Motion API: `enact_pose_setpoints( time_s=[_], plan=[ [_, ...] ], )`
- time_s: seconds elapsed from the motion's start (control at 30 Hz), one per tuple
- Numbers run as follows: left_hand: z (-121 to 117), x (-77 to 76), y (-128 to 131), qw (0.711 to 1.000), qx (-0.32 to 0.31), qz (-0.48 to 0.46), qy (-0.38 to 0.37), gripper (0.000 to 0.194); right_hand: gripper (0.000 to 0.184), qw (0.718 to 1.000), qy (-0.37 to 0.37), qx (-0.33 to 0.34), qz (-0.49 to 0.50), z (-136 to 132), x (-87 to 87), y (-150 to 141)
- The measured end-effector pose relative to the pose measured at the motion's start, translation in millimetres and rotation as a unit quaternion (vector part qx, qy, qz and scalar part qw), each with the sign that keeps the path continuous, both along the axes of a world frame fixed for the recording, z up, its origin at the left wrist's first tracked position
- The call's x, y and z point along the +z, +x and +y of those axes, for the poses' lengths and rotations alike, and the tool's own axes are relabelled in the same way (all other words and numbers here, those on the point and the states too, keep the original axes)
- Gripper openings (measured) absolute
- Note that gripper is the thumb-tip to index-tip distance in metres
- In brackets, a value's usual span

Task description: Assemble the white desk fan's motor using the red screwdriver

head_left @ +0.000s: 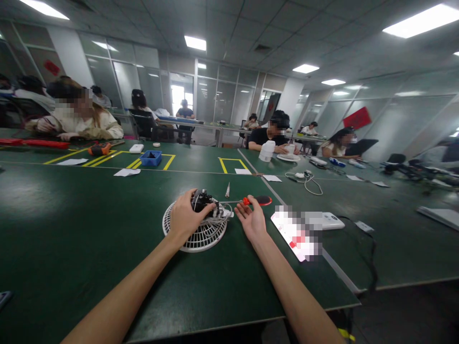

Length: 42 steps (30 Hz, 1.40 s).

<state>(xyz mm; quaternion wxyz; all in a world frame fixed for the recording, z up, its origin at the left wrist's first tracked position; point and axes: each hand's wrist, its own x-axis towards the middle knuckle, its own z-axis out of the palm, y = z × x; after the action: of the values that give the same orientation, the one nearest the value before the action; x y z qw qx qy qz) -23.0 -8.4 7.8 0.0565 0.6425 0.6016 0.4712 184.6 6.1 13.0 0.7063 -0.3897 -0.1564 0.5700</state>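
A round white fan grille lies on the green table in front of me. On top of it sits a black motor with white wires bundled at its right side. My left hand is wrapped around the motor, thumb across its near side. In my right hand is a screwdriver with a red and black handle, held between thumb and fingers. Its thin shaft points left toward the wired end of the motor; whether the tip touches cannot be made out. A small white pointed piece lies just behind.
Right of my hand lies a lit phone, partly blurred, beside a white device with a dark cable. Farther back are a blue bin, an orange-handled tool, paper slips and a coiled white cable. Other people sit at surrounding tables.
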Motion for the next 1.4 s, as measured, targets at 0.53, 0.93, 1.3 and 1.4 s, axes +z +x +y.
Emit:
enact_pose_setpoints(
  time_s=[0.53,0.93,1.3,1.4],
  plan=[
    [-0.5,0.1,-1.3,1.0,0.008,-0.007,-0.011,0.076,0.014,0.999,-0.008,0.003,0.032,-4.8,6.6,-4.9],
    [-1.5,0.1,-0.5,1.0,0.007,0.003,-0.003,0.073,0.01,0.999,-0.036,0.016,0.029,-3.8,4.2,-5.7],
    [-1.5,-0.3,-0.9,1.0,0.022,0.014,-0.006,0.067,0.015,0.999,0.033,-0.01,0.015,-5.1,4.1,-4.8],
    [-0.8,-1.1,-1.8,1.0,0.021,0.014,-0.004,0.064,0.017,0.999,0.037,-0.014,0.036,-4.5,4.7,-4.3]
  ],
)
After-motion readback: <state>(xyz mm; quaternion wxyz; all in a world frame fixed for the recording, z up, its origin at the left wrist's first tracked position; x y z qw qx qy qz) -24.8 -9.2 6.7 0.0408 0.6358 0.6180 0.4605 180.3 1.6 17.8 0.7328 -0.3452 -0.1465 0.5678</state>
